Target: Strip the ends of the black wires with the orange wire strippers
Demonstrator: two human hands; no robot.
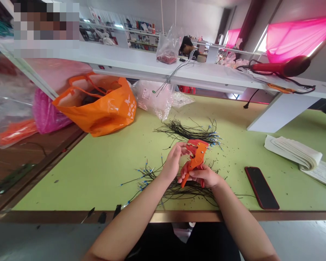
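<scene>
My right hand (205, 174) is wrapped round the handles of an orange and red wire stripper (199, 156), held upright over the table with its jaws at the top. Beside the jaws is my left hand (174, 157), its fingertips pinched close to the tool's left side; whatever they hold is too small to make out. Beneath both hands lies a loose bunch of thin black wires (190, 192), several with blue tips pointing left. Farther back rests another bunch of black wires (188, 130), its blue ends toward the right.
A phone (262, 187) and folded papers (295, 152) lie to the right. At the left stands an orange bag (105, 108) beside a clear plastic bag (153, 98). A white shelf (130, 61) crosses behind, carrying a red corded tool (277, 68). Small dark scraps dot the green tabletop (78, 181).
</scene>
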